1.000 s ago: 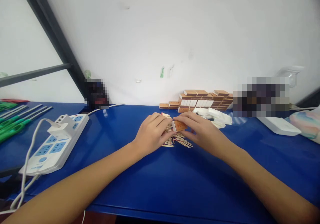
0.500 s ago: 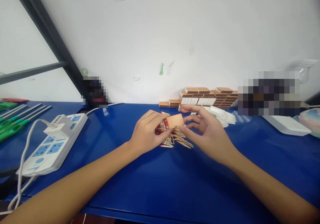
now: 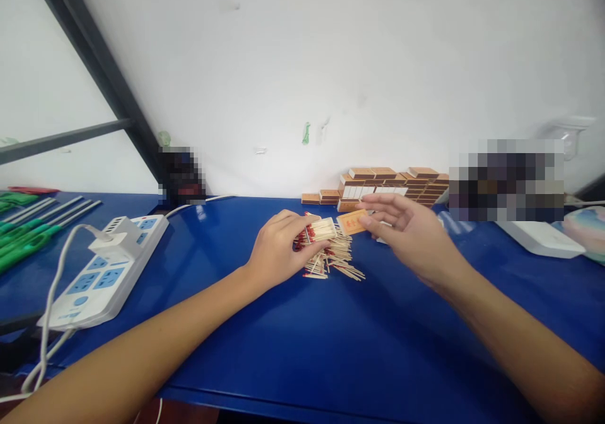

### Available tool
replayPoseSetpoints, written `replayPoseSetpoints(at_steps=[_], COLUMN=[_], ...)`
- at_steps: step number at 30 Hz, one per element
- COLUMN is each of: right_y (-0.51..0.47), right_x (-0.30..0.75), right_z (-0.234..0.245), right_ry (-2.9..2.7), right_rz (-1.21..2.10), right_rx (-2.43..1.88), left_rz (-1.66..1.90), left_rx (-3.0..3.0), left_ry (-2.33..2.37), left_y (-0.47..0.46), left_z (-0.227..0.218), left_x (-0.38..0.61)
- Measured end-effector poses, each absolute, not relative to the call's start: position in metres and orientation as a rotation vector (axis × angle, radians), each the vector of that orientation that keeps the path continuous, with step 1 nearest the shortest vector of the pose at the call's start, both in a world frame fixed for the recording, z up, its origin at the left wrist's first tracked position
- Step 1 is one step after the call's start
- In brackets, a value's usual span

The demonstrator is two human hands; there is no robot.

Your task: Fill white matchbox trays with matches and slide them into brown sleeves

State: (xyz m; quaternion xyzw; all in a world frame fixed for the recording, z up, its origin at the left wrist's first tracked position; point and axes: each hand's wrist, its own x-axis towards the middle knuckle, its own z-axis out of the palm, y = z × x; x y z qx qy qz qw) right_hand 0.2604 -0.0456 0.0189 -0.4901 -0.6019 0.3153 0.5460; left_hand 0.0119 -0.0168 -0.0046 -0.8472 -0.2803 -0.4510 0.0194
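Note:
My left hand (image 3: pixel 278 247) grips a white matchbox tray (image 3: pixel 322 229) packed with red-tipped matches, holding it just above a loose pile of matches (image 3: pixel 336 261) on the blue table (image 3: pixel 331 342). To its right, my right hand (image 3: pixel 409 235) pinches an orange matchbox sleeve (image 3: pixel 352 222), pulled clear of the tray. Both hands hover near the table's middle back.
Stacked matchboxes (image 3: pixel 387 188) line the wall behind the hands, with white trays beside them. A white power strip (image 3: pixel 101 273) with a plugged adapter and cable lies at left. Green-handled tools (image 3: pixel 28 232) sit far left. A white flat box (image 3: pixel 541 238) rests at right.
The sleeve has slid off the tray: my right hand moved right with the sleeve, while my left hand kept the match-filled tray in place.

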Motion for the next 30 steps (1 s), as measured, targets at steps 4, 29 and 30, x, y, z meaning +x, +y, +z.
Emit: replayPoseSetpoints(at_steps=[4,29,30], right_y=[-0.025,0.049,0.047], right_x=[0.304,0.43,0.43], right_z=[0.032,0.041,0.04], right_ry=[-1.243,-1.109,-1.108], right_rz=[0.478,-0.109,-0.114], right_rx=[-1.237,-1.939,-1.929], left_rz=[-1.393,-1.255,-1.258], left_rx=[-2.607,-2.644,-2.642], left_ry=[-0.886,-0.719,-0.712], left_y=[-0.018,-0.02,-0.02], left_z=[-0.005,-0.006,-0.006], left_x=[0.012,0.011,0.011])
